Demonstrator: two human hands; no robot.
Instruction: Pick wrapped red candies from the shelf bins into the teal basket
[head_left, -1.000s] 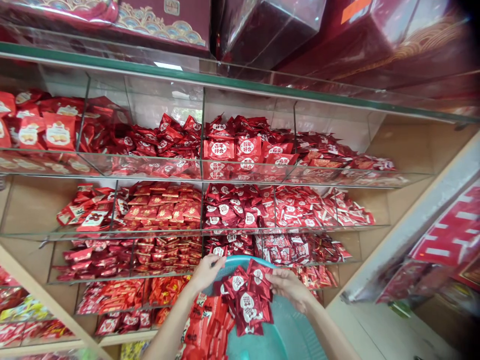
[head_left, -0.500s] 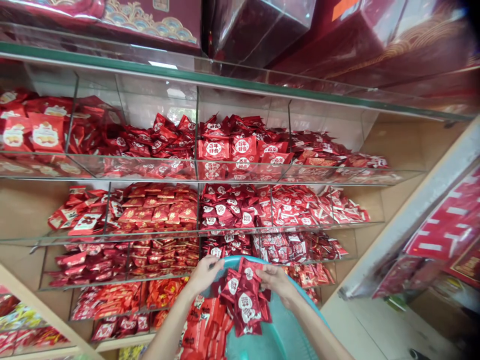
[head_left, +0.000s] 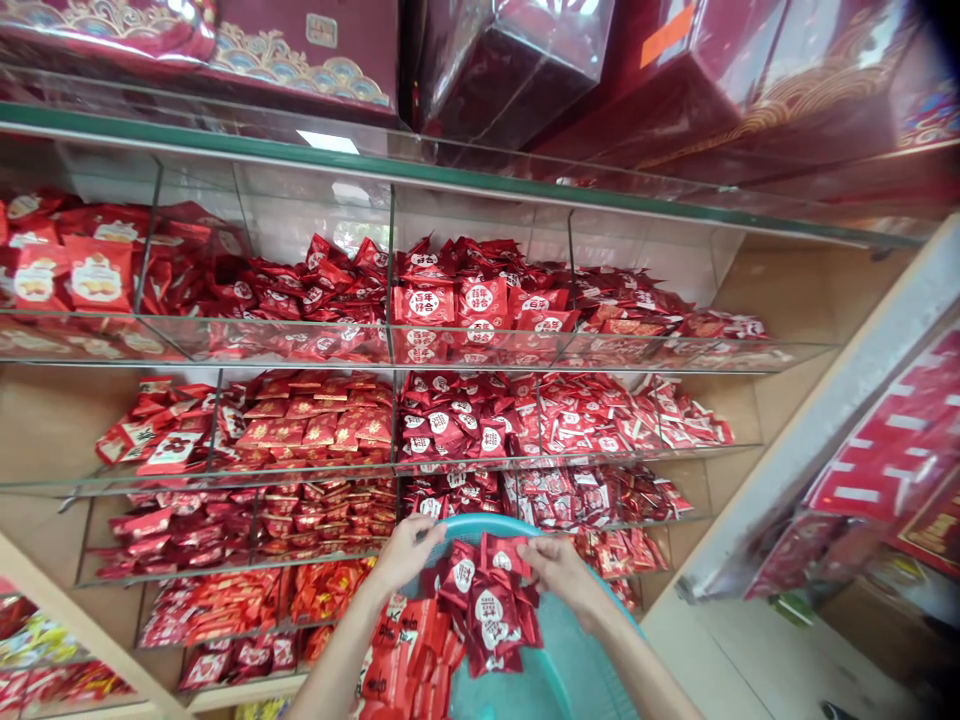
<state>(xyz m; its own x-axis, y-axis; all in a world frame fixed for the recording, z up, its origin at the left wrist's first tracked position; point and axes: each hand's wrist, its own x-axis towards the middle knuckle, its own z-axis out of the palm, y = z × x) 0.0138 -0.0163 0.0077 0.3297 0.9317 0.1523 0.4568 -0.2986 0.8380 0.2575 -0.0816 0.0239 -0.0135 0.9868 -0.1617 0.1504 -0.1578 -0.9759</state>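
A turquoise plastic basin (head_left: 551, 660) is low in front of me. My left hand (head_left: 411, 550) is closed on its far rim, toward the left. Inside the basin, dark red packets (head_left: 491, 615) with white printed labels lie in a loose heap. My right hand (head_left: 555, 568) pinches the edge of a red packet (head_left: 504, 552) at the top of that heap. Brighter red packets (head_left: 405, 650) with black lettering fill the basin's left side, partly behind my left forearm.
Behind the basin rise tiered shelves with glass dividers (head_left: 392, 250), stocked with red wrapped packets (head_left: 480, 300). Large maroon gift boxes (head_left: 307, 60) stand on the glass shelf (head_left: 247, 150) above. At the right are a slanted shelf side panel (head_left: 750, 480) and tiled floor (head_left: 712, 660).
The view has shifted slightly. Both hands stay in almost the same place, the left at the basin rim and the right at the red packet.
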